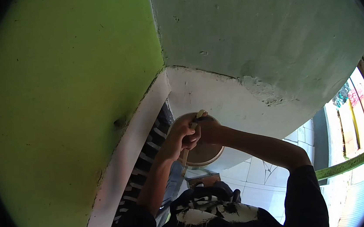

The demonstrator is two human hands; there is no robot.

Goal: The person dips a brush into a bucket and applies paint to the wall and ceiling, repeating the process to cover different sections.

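My left hand (183,137) is closed around a narrow beige strip (186,157), which hangs below the fist and looks like cloth, though I cannot be sure. Right beside it, my right hand (208,129) is closed near the upper end of the same strip; the left hand partly hides its fingers. Both hands are close together above a round brown container (205,154) with a pale rim, like a bucket. The hands and forearms cover much of its opening, so its contents are hard to make out.
A green wall (66,89) rises on the left and a grey-green wall (261,22) ahead, with peeling paint near their white lower band. Black-and-white striped fabric (141,167) lies along the left. White floor tiles (253,172) and a green railing (349,164) are at right.
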